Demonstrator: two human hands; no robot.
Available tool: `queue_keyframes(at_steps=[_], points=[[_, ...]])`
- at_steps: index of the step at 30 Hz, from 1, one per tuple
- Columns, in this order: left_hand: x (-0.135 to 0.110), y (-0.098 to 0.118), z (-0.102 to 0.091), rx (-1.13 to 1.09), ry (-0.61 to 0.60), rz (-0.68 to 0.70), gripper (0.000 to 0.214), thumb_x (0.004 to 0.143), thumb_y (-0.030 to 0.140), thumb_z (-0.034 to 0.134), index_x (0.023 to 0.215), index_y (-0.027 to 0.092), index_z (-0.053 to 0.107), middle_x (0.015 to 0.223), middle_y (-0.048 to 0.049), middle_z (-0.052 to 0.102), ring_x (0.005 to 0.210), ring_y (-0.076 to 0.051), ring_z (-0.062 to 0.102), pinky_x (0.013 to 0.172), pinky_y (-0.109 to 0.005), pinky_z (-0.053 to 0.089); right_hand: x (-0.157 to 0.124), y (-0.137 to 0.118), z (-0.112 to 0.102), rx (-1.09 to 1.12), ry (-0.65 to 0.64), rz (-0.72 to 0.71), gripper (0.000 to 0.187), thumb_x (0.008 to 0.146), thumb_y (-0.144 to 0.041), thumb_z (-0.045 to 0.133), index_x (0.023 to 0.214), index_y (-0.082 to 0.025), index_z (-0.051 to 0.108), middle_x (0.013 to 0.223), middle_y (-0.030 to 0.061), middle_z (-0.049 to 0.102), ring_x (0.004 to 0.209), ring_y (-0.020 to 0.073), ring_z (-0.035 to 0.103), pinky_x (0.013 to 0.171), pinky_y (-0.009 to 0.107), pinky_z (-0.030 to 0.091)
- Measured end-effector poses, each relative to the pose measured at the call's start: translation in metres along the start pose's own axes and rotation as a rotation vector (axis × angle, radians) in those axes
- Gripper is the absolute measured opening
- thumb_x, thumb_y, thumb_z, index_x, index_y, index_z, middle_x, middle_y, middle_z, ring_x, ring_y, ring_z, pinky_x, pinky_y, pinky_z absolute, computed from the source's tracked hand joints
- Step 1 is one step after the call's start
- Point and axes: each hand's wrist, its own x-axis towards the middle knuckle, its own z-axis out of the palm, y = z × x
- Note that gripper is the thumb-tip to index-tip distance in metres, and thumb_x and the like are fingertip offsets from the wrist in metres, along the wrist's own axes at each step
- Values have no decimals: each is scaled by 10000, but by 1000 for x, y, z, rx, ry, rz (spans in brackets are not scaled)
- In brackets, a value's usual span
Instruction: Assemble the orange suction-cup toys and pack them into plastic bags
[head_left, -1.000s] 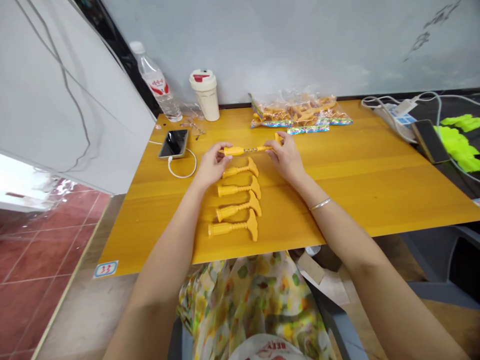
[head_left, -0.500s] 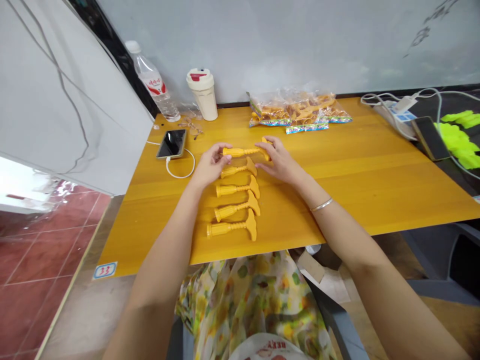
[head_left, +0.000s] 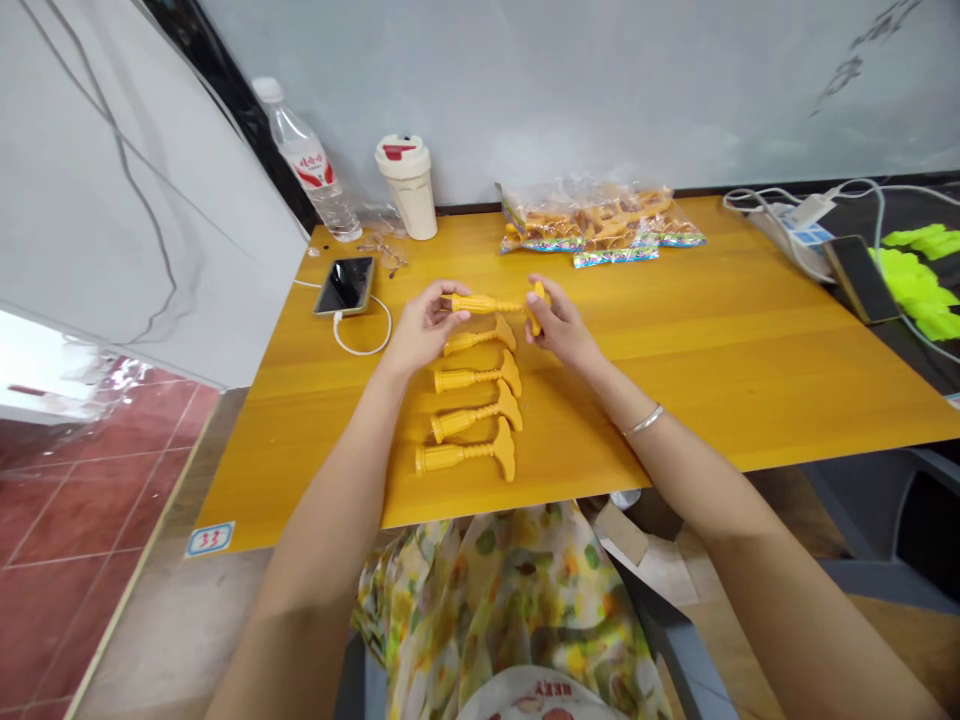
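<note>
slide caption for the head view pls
Left hand and right hand hold a yellow T-handled piece by its ends, beyond four similar pieces lined up on the table.

The number "33" is shown in red on a blue-bordered sticker [head_left: 210, 539] at the near left corner of the counter [head_left: 712, 370]. Red characters, too small to be read surely, are carried by the label [head_left: 313, 170] on the bottle [head_left: 339, 216] at the counter's far left corner. Dark markings [head_left: 862, 55] on the wall panel [head_left: 600, 90] behind the counter's right part cannot be deciphered.
</note>
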Motion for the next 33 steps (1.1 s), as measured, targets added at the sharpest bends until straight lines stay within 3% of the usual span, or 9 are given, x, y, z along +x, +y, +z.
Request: queue_keyframes(at_steps=[4, 7, 11, 13, 15, 19, 24, 28, 33], points=[[2, -2, -3, -99, 31, -21, 397, 720, 409, 853, 1011, 218, 661, 892, -5, 631, 738, -114, 617, 764, -247, 528, -6, -5, -9, -205, 27, -173, 794, 928, -797, 338, 1508, -259, 398, 850, 44, 657, 691, 186, 608, 685, 328, 506], [2, -4, -7, -137, 56, -20, 407, 726, 412, 854, 1017, 210, 655, 884, -6, 628, 730, -115, 627, 774, -261, 532, -8, -10, -18, -395, -56, -272, 850, 874, -776, 512, 1488, -189, 475, 960, 93, 698, 805, 221, 643, 773, 346, 505], [1, -5, -3, -50, 14, 57, 407, 726, 443, 845, 995, 201, 660, 928, -26, 640, 792, -129, 616, 777, -252, 510, -4, -12, -20, -406, 49, -150, 739, 908, -798, 401, 1004, -155, 751, 628, 52, 614, 674, 202, 622, 670, 303, 452], [1, -5, 2, -9, -7, 118, 404, 750, 488, 814, 991, 205, 653, 957, -34, 643, 856, -140, 614, 792, -248, 503, -1, -9, -19, -227, 54, -5, 796, 909, -835, 296, 720, -177, 701, 463, 7, 469, 517, 153, 524, 569, 276, 397], [1, -7, 5, 20, -4, 162, 411, 776, 527, 782, 1001, 213, 642, 973, -37, 640, 902, -146, 615, 804, -247, 501, 2, -5, -16, -22, -11, 122, 810, 884, -872, 263, 596, -198, 608, 390, -32, 345, 416, 114, 384, 494, 261, 324], [4, -15, 1, 69, 17, 167, 435, 794, 561, 758, 1029, 221, 621, 948, -29, 631, 830, -129, 602, 764, -233, 501, 6, 2, -12, 117, -31, 178, 770, 878, -872, 288, 737, -198, 632, 449, -37, 427, 422, 105, 323, 466, 257, 275], [6, -21, -9, 51, 60, 131, 463, 774, 576, 774, 1036, 229, 615, 886, -9, 606, 719, -109, 584, 724, -231, 509, 6, 5, -15, -93, 135, -130, 577, 889, -716, 553, 1204, -235, 601, 770, -11, 621, 549, 120, 408, 579, 272, 364], [7, -19, -9, 80, 89, 154, 453, 769, 563, 780, 1018, 221, 619, 911, -15, 615, 718, -102, 557, 713, -222, 498, 4, 4, -14, -192, 91, -180, 445, 894, -651, 586, 957, -213, 630, 715, -39, 550, 565, 101, 387, 597, 265, 327], [4, -14, -4, 121, 80, 160, 399, 797, 511, 760, 1027, 215, 622, 987, -35, 648, 768, -111, 575, 727, -223, 504, 4, -1, -8, 10, -3, 9, 524, 906, -643, 547, 628, -200, 528, 572, -40, 457, 551, 99, 392, 570, 259, 311]])
